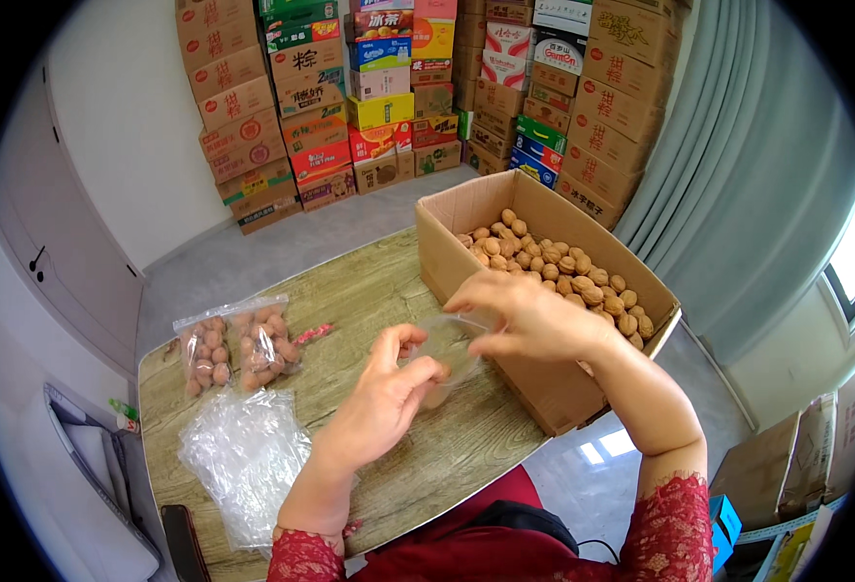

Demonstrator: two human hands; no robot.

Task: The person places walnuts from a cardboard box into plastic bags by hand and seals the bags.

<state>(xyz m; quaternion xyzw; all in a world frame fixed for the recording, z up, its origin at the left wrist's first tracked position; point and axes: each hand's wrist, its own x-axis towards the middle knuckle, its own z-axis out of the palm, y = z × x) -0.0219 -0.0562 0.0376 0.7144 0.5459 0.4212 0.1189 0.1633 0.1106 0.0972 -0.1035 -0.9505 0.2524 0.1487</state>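
Note:
A clear plastic bag hangs with its mouth spread at the middle of the table. My left hand pinches its near left side between thumb and fingers. Something brownish, blurred, shows low in the bag. My right hand arches over the bag's far right rim, thumb and fingers apart, slightly smeared; no walnut shows in it. Just beyond that hand stands an open cardboard box with many loose walnuts inside.
Two filled bags of walnuts lie at the table's left, beside a red-patterned strip. Nearer me are a stack of flat clear bags and a dark phone. Stacked cartons line the far wall; a grey curtain hangs right.

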